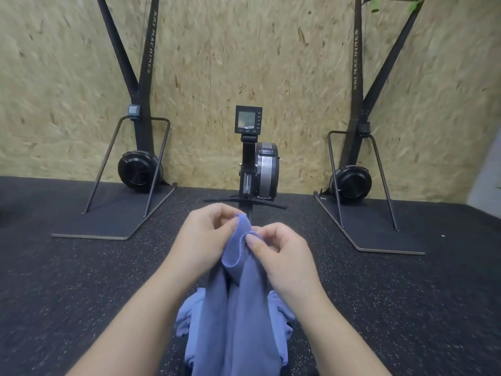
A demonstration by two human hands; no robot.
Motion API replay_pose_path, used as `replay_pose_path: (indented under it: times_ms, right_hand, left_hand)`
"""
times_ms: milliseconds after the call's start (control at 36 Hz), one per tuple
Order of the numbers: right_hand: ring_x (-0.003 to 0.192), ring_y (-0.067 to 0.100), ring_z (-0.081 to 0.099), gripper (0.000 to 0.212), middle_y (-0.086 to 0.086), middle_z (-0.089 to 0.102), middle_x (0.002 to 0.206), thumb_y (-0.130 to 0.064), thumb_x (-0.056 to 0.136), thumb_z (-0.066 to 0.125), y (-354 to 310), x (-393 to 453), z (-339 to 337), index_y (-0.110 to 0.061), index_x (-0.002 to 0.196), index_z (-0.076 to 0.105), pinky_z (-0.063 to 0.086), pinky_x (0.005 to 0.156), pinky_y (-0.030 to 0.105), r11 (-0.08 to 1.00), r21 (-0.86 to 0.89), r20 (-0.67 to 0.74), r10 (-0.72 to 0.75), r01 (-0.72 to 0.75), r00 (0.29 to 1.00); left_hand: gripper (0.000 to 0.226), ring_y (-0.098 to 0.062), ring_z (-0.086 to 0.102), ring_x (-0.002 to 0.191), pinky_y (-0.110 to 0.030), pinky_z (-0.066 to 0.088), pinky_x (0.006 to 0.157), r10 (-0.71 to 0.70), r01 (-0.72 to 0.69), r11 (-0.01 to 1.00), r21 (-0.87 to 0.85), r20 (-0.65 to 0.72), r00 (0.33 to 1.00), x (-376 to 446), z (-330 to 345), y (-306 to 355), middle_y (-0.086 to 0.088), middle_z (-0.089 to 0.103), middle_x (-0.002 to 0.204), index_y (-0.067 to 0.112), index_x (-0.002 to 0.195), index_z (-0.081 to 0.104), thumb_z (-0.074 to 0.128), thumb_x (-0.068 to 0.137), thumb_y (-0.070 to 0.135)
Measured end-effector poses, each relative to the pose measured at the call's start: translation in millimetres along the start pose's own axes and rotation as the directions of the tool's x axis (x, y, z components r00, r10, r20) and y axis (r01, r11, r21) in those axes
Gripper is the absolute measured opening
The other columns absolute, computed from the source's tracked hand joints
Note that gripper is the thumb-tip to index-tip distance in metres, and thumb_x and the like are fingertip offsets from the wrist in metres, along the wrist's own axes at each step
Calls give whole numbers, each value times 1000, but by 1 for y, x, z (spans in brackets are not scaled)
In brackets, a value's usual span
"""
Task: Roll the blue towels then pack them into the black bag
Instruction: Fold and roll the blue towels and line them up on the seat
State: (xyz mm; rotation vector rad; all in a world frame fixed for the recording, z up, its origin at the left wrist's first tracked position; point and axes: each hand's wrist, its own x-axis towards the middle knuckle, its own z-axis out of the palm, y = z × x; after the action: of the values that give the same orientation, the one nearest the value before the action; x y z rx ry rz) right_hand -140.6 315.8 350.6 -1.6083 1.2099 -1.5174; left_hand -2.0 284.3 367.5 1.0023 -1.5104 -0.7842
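A pale chipboard wall [244,63] fills the background, and a dark speckled rubber floor [81,280] runs from it toward the camera. Against the wall stand two tall black ski machines on flat grey baseboards, one at the left [141,109] and one at the right [355,118], with a black rowing machine with a small monitor [257,158] between them.

Nearer, a soft blue terry towel [238,308] hangs lengthwise from the hands, its long axis running down and toward the person, its top hem raised between both hands. Under it lies a heap of lighter blue towels [187,321], partly hidden by the hanging one.

The left hand [208,237] pinches the upper corner of the hem, fingers curled. The right hand [282,251] pinches the hem just beside it, thumb on the cloth. The two grips sit close together, so the edge bunches into a loop.

The likely next need is to slide the hands apart along the hem and spread the towel flat for rolling. Nothing stands between the hands. The black bag is not in view.
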Motion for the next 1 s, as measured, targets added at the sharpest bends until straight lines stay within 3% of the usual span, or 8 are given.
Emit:
replay_pose_path:
  times_ms: [83,167,278,389,528,694,889,1000]
  right_hand:
    - [64,4,61,14,-4,69,72,-5,83,71,-6,-18,-2,-11,75,62,46,60,14,998,69,-16,-11,12,1000]
    - [63,8,60,19,-3,67,68,3,82,69,-11,-33,-2,-11,74,60,48,59,16,990,134,-58,-36,44,998]
    - [61,2,59,15,-3,65,69,5,83,66,-20,-46,-4,-6,78,58,46,59,13,976,211,-112,-38,61,993]
    - [59,-2,58,12,2,64,72,4,84,66,-27,-48,-7,-5,80,58,44,58,10,972,221,-164,-43,79,986]
    - [66,4,61,15,4,65,75,1,85,65,-27,-48,-12,-10,79,58,47,62,14,966,234,-230,-54,109,972]
    - [69,7,61,15,4,66,76,-2,87,64,-21,-48,-22,-13,79,59,47,64,17,965,235,-303,-41,116,952]
    - [73,11,62,12,3,67,76,-5,88,65,-9,-48,-43,-14,81,60,49,69,26,974,209,-382,-2,89,924]
    - [70,10,61,17,-2,67,72,-4,88,64,-1,-47,-52,-17,78,60,48,67,25,977,198,-416,9,80,909]
  left_hand:
    - [20,-3,59,59,-19,47,58,46,-45,999,-28,24,999,-18,1,5,7,69,66,23,78,72,67,87,6]
    - [29,-6,56,62,-23,47,62,94,-91,994,-57,47,995,-33,-2,8,8,67,67,32,74,73,68,86,6]
    - [16,-9,57,68,-31,51,66,106,-97,989,-113,71,992,-54,-3,10,4,67,79,41,83,71,70,75,27]
    - [21,-19,51,71,-35,45,66,84,-67,988,-140,114,990,-71,-7,5,-9,67,88,36,92,69,67,73,27]
    - [23,-13,54,72,-21,48,69,42,-25,992,-127,137,990,-86,-8,-11,7,70,87,26,97,67,70,75,20]
    - [24,-5,62,71,-16,50,68,-32,62,977,-206,142,989,-94,-4,-31,3,70,79,14,99,64,65,84,-5]
    - [17,-4,61,67,-14,49,65,-96,129,978,-163,194,976,-100,-5,-54,4,70,71,12,100,64,66,87,2]
    - [12,-2,60,70,-17,47,69,-121,125,992,-17,172,978,-103,-5,-70,6,71,75,17,90,68,63,91,7]
